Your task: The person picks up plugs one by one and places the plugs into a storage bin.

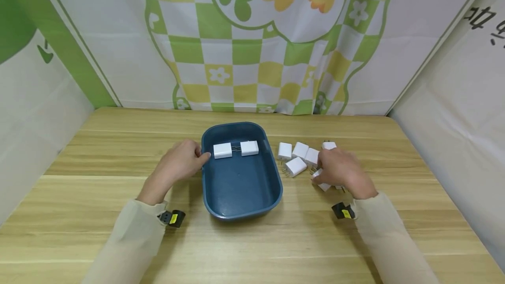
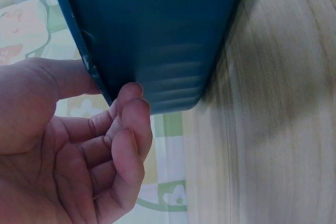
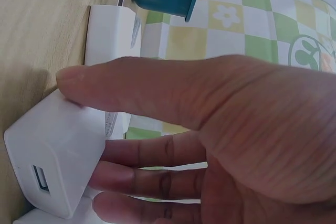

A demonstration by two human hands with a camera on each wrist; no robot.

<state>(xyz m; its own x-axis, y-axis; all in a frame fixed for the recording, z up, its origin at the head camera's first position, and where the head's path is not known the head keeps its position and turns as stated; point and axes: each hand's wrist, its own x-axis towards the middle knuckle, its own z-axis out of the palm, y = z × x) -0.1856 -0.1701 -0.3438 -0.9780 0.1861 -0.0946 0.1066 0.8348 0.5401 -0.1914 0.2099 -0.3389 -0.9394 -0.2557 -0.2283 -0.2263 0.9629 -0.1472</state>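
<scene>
Left hand [image 1: 177, 161] pinches the bin [image 1: 240, 187] by its left edge; 2 plugs [image 1: 222, 150] in, near its far edge; at least 5 loose plugs [image 1: 296, 167] seemingly to go, towards the worktop's [image 1: 307, 249] right edge; right hand [image 1: 342, 171] pinches 1 more plug [image 3: 58, 140].

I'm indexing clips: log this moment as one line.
left hand: holds blue bin; right hand: pinches white charger; in bin: two chargers; beside bin: more chargers

Cloth wall [image 1: 453, 69] right of right hand [image 1: 339, 168]: dark characters [image 1: 479, 17], cropped, not surely readable. Illegible: yellow labels [image 1: 173, 218] nearer viewer than hands; grey print [image 3: 109, 124] on adapter [image 3: 123, 127] near right hand.
</scene>
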